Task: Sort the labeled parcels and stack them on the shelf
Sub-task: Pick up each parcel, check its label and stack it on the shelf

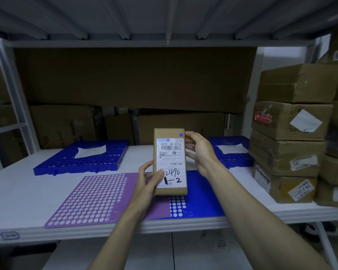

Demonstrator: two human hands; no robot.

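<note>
A small brown parcel [170, 160] with a white shipping label, handwritten digits and a blue dot sticker is held upright above the white shelf [27, 193]. My left hand [148, 178] grips its lower left edge, thumb on the label. My right hand [200, 151] holds the upper right side with fingers curled around its edge. Below the parcel lie a flat purple perforated mat [90, 195] and a flat blue perforated mat [201, 195].
Two raised blue grid pallets, left [66, 162] and right [232, 156], each carry a white paper slip. A stack of taped, labelled cardboard boxes [289, 133] fills the shelf's right end. Large cartons [66, 125] stand behind. The upper shelf [144, 43] hangs overhead.
</note>
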